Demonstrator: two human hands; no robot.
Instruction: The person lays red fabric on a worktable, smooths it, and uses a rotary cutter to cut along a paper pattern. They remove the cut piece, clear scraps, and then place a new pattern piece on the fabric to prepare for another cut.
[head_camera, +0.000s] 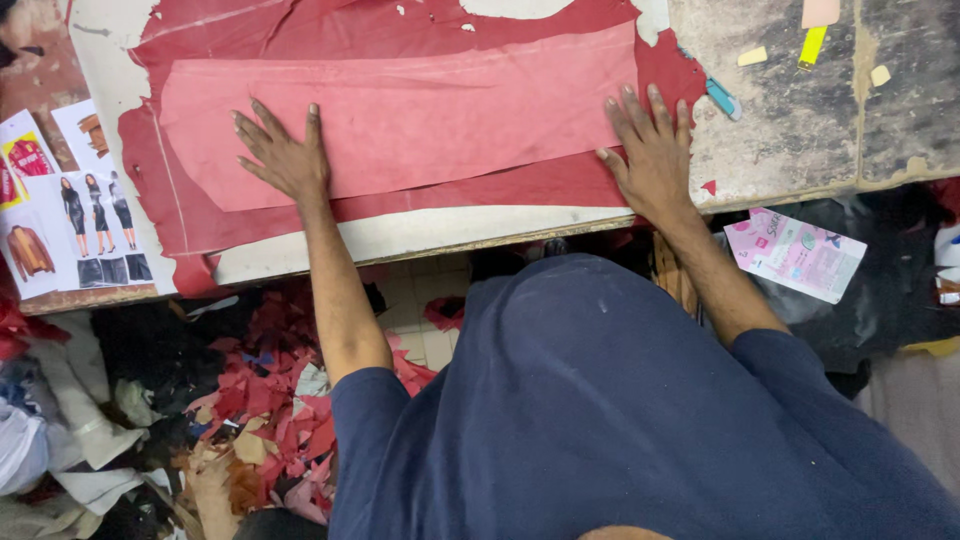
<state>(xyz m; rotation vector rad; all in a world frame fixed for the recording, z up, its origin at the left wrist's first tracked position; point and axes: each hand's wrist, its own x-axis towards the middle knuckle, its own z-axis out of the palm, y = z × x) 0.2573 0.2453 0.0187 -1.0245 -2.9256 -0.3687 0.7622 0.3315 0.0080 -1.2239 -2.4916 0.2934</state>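
Note:
A long pale red pattern piece (440, 115) lies flat on a larger dark red sheet of leather (300, 30) on the worktable (400, 238). My left hand (283, 155) presses flat on the piece's left end, fingers spread. My right hand (652, 152) rests flat at its right end, partly on the dark red sheet near the table's front edge. Neither hand holds anything.
A blue cutter (723, 98), a yellow marker (812, 45) and chalk bits (753, 56) lie on the table's worn right part. Fashion pictures (75, 200) sit at the left edge. Red and tan scraps (265, 420) pile on the floor; a pink packet (795, 252) lies below right.

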